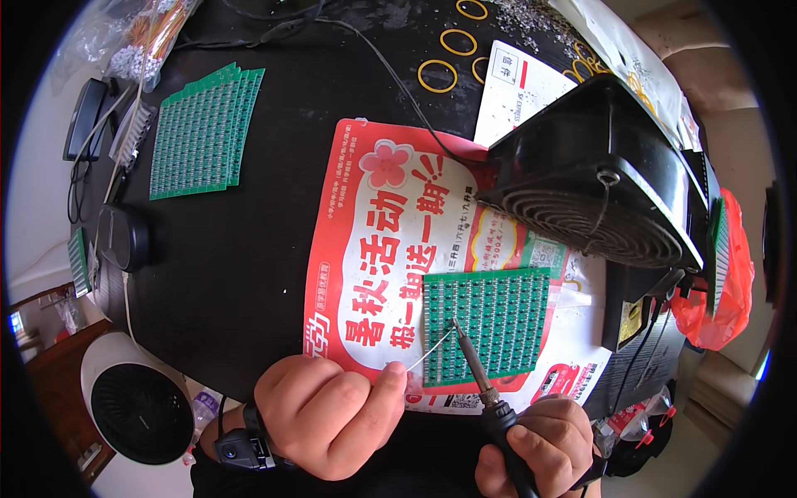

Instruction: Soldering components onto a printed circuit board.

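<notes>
A green circuit board panel (498, 328) with rows of small dark parts lies on a red and white printed sheet (365, 183). My right hand (544, 444) is closed round the dark handle of a soldering iron (477, 365), its tip at the panel's left part. Between the thumb and fingers of my left hand (336, 415) is pinched a thin silvery solder wire (430, 349). The wire slants up to the iron's tip; whether the two touch is too small to tell. The left hand stays just off the panel's lower left corner.
A black fan (598, 174) stands on the right, close to the panel. Several stacked green panels (203, 133) lie at the far left. Yellow rubber bands (437, 76) and a white paper (519, 91) are at the back. A dark cable (390, 75) crosses the black table (224, 274).
</notes>
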Demonstrator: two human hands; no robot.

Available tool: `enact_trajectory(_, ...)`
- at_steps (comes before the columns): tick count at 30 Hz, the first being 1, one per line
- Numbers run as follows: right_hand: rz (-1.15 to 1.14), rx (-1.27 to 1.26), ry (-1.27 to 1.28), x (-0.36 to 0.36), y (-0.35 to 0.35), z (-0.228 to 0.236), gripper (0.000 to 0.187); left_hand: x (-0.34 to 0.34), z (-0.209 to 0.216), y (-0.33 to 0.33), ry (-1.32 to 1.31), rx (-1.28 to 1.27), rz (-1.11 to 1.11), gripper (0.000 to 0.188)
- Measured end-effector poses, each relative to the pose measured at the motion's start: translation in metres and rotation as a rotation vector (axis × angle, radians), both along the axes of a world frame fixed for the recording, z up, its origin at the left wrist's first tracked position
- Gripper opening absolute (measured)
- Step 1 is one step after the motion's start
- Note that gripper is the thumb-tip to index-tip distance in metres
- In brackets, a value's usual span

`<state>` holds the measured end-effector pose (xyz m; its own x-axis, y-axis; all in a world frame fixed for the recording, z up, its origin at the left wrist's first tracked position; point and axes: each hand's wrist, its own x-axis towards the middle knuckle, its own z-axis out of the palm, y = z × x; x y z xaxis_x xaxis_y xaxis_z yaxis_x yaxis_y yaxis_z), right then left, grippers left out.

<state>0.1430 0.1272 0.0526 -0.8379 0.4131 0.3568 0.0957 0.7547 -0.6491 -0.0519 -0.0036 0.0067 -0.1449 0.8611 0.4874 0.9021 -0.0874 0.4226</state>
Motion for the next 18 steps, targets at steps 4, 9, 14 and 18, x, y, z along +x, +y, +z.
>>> enact_trajectory(4, -0.010, -0.018, -0.013, 0.003, -0.002, 0.003, 0.027, 0.001, 0.000, 0.001, -0.009, -0.003, -0.017, 0.026)
enact_trajectory(9, 0.004, 0.020, 0.041, 0.004, -0.007, -0.013, 0.028, 0.001, -0.003, -0.001, 0.002, -0.014, -0.012, 0.027)
enact_trajectory(14, -0.003, 0.034, 0.038, 0.004, -0.008, -0.011, 0.031, 0.000, -0.001, 0.000, 0.006, -0.006, -0.018, 0.027)
enact_trajectory(18, 0.005, 0.002, 0.064, 0.005, -0.007, -0.010, 0.031, -0.001, -0.001, 0.001, 0.008, -0.015, -0.032, 0.027)
